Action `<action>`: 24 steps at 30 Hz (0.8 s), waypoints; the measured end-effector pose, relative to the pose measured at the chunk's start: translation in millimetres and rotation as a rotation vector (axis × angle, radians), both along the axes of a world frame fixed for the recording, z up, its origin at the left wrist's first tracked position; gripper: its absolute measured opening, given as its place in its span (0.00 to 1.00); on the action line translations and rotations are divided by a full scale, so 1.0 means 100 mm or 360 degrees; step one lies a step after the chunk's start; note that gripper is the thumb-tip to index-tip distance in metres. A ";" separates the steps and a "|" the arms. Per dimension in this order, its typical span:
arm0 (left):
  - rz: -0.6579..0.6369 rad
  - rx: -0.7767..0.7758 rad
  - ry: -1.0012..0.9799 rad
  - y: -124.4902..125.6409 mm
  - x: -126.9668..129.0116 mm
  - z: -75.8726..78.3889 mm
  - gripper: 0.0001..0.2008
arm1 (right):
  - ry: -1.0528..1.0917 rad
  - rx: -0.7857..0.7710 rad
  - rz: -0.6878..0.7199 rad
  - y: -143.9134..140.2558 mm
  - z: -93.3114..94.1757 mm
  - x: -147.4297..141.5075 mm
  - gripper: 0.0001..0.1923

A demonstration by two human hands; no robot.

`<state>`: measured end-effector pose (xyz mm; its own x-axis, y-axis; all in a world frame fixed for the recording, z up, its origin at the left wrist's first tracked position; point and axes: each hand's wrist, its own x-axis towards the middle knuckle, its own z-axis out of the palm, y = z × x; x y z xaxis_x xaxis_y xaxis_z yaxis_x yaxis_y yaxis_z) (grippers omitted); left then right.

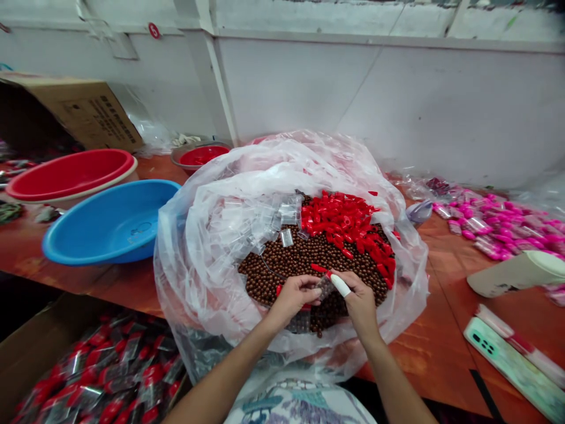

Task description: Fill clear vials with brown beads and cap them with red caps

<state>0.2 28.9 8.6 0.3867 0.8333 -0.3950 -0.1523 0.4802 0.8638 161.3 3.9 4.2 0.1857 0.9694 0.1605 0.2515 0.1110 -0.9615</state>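
Observation:
My left hand (295, 298) is closed, its thumb and fingers pinching a small clear plastic container (325, 287) with brown balls inside. The closed fingers of my right hand (358, 297), one wearing a white finger cover (340, 285), grip the same container at its far end, where some red shows. A red cap (318, 268) is close to the fingertips; whether it is held I cannot tell. Beneath both hands, brown balls (293, 256) fill an open plastic bag (189, 229). On them rest a heap of red caps (338, 215) and a heap of clear containers (238, 221).
Left of the bag are a blue basin (110, 221), a red basin (73, 174) and a cardboard box (92, 115). Red-capped containers (119, 371) fill a box below. Pink-capped ones (507, 224), a cup (516, 274) and a phone (514, 365) lie right.

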 end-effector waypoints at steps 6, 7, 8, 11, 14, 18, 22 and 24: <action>0.0129 -0.0126 -0.0121 -0.07 -0.01 0.00 0.18 | -0.0184 0.0174 0.0178 -0.08 0.05 0.01 0.16; 0.0123 -0.0120 -0.0137 -0.07 -0.01 -0.02 0.18 | -0.0167 0.0150 0.0202 -0.09 0.07 0.01 0.16; 0.0114 -0.0100 -0.0148 -0.08 -0.01 -0.02 0.18 | -0.0134 0.0117 0.0199 -0.10 0.09 0.02 0.15; 0.0089 -0.0014 -0.0146 -0.09 0.00 -0.03 0.19 | -0.0023 0.0079 0.0060 -0.12 0.11 -0.02 0.13; 0.0091 0.0024 -0.0147 -0.11 0.03 -0.02 0.20 | -0.0020 0.0158 -0.0117 -0.16 0.10 -0.10 0.12; 0.0071 0.0009 -0.0210 -0.14 0.04 -0.02 0.20 | -0.0123 0.0258 -0.0201 -0.21 0.07 -0.16 0.13; 0.0139 -0.0041 -0.0218 -0.14 0.01 -0.02 0.19 | -0.0327 0.0352 0.0033 -0.17 0.03 -0.07 0.14; 0.0173 -0.0070 -0.0212 -0.14 -0.01 -0.03 0.19 | -0.0511 0.0392 0.0214 -0.14 0.00 -0.03 0.18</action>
<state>-0.7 15.0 5.9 0.3465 0.8562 -0.3833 -0.3173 0.4915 0.8110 158.1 -9.9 3.8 -0.0372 0.9070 0.4196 0.5013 0.3801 -0.7773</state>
